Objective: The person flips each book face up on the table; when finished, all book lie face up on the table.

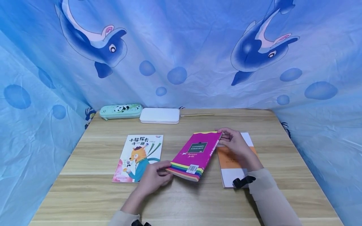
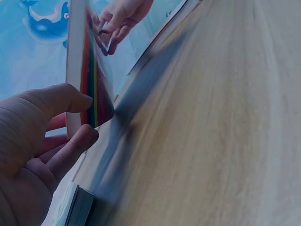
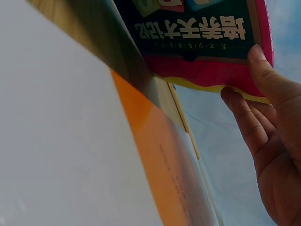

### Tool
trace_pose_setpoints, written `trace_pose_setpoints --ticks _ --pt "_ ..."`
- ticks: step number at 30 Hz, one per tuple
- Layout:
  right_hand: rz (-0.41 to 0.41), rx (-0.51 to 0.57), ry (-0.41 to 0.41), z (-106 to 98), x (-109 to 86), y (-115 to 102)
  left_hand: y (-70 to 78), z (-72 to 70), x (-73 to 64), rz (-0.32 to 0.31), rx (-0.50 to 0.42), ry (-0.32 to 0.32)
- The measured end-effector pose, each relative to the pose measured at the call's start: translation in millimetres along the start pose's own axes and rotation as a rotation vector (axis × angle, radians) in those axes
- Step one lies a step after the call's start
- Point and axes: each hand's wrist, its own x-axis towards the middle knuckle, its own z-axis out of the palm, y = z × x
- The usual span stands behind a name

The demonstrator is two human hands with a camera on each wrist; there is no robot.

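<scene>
Both hands hold a magenta book point(image 1: 195, 152) tilted above the table, its back cover with a barcode facing up in the head view. My left hand point(image 1: 156, 177) pinches its lower left corner, thumb and fingers on either side of the striped edge in the left wrist view. At the far right corner my right hand point(image 1: 236, 142) pinches it; the right wrist view shows the thumb on the dark green front cover point(image 3: 202, 28). A picture book with an orange cat point(image 1: 138, 157) lies left of it. Under my right forearm is a white and orange book point(image 1: 232, 160).
Along the table's back edge lie a mint pencil case point(image 1: 121, 111) with pandas, a white flat case point(image 1: 159, 115) and a thin gold-coloured stick point(image 1: 197, 115). A blue dolphin-print curtain point(image 1: 181, 47) hangs behind the wooden table point(image 1: 93, 197) and on both sides.
</scene>
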Motion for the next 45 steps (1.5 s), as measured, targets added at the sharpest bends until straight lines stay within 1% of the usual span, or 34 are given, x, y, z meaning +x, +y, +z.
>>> trace_pose_setpoints --ticks 3,7,9,16,19,22,26,29,31,33,35,39,45 --pt "-0.039 0.019 -0.003 -0.8 0.2 -0.8 0.8 -0.9 0.0 0.017 0.007 0.037" --pt "-0.111 0.026 -0.019 -2.3 1.3 -2.5 2.6 -1.9 -0.1 0.036 0.020 0.070" --pt "-0.123 0.020 -0.016 -2.7 2.0 -4.6 3.8 -1.8 -0.1 0.047 0.023 0.089" --pt "-0.169 -0.083 0.049 -2.2 3.1 -11.3 5.7 -0.7 1.8 0.134 0.024 0.186" --pt "-0.181 -0.095 0.082 -1.3 3.0 -12.5 4.4 -0.7 1.7 0.169 0.006 0.210" --pt "-0.181 -0.089 0.125 0.4 3.7 -14.3 3.2 -0.6 1.6 0.195 0.009 0.225" --pt "-0.184 -0.095 0.179 3.5 5.1 -20.8 3.6 -0.5 1.4 0.205 0.033 0.247" --pt "-0.202 -0.119 0.200 5.7 2.4 -36.5 4.2 -0.8 1.6 0.206 0.045 0.262" --pt "-0.205 -0.129 0.205 6.4 0.2 -47.0 4.5 -1.0 2.0 0.207 0.053 0.273" --pt "-0.204 -0.116 0.204 6.3 -2.0 -56.9 5.0 -1.1 2.3 0.204 0.064 0.285" --pt "-0.187 -0.099 0.208 5.6 -2.6 -61.0 5.4 -1.3 2.3 0.199 0.080 0.297" --pt "-0.150 -0.066 0.215 4.6 -1.6 -62.3 7.2 -1.6 1.5 0.194 0.121 0.308" --pt "-0.118 -0.037 0.229 3.0 7.9 -36.8 8.5 -2.2 -0.4 0.183 0.145 0.283"
